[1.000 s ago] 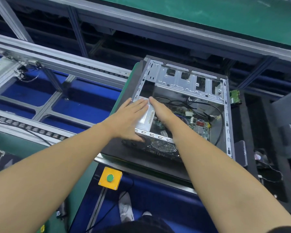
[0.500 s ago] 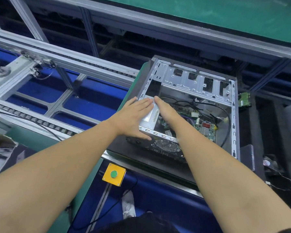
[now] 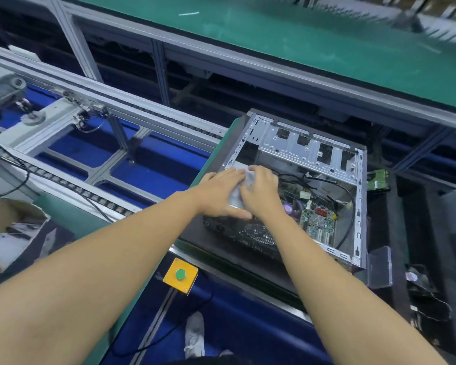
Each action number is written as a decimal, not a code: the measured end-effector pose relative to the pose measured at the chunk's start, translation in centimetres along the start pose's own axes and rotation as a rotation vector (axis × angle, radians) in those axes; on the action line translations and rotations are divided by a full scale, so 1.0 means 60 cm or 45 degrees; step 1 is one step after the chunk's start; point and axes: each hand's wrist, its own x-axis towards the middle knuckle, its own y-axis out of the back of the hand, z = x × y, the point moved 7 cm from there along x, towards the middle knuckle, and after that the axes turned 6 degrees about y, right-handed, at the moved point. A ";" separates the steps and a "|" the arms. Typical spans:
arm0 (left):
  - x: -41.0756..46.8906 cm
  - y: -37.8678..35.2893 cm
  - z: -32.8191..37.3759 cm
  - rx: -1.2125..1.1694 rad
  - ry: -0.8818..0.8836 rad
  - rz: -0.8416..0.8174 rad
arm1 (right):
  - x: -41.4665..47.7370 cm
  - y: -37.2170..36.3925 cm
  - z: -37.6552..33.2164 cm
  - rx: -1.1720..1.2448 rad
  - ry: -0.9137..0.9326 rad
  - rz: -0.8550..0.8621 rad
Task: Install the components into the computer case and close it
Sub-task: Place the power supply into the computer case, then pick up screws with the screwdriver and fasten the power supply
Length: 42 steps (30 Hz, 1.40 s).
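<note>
An open computer case (image 3: 358,206) lies on its side on a dark pallet. Inside it are a green motherboard (image 3: 316,219), black cables (image 3: 348,196) and a silver drive bracket (image 3: 306,151) along the far wall. A silver metal box, the power supply (image 3: 235,196), sits in the case's near-left corner. My left hand (image 3: 219,193) lies flat on top of it with the fingers straight and the thumb along the near edge. My right hand (image 3: 262,193) rests on its right part, with the fingers curled over its far edge. Most of the box is hidden under both hands.
A yellow box with a green button (image 3: 180,274) is fixed below the bench edge. A green circuit board (image 3: 378,180), a small grey plastic box (image 3: 379,267) and a fan (image 3: 416,277) lie right of the case. Conveyor rails (image 3: 90,101) run to the left, a cardboard box (image 3: 11,219) beside them.
My right hand's fingers, straight before, have curled over the far edge of the silver box. My left hand stays flat on it. The camera has tilted up slightly.
</note>
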 end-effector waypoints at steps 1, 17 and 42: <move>-0.011 0.006 -0.002 -0.062 0.001 0.065 | -0.008 -0.002 -0.016 -0.048 0.052 0.012; -0.406 -0.101 -0.325 -0.571 1.130 0.436 | -0.108 -0.260 -0.296 0.293 0.272 -0.434; -0.500 -0.255 -0.516 -1.758 1.550 0.104 | -0.228 -0.662 -0.260 0.026 -0.621 -1.055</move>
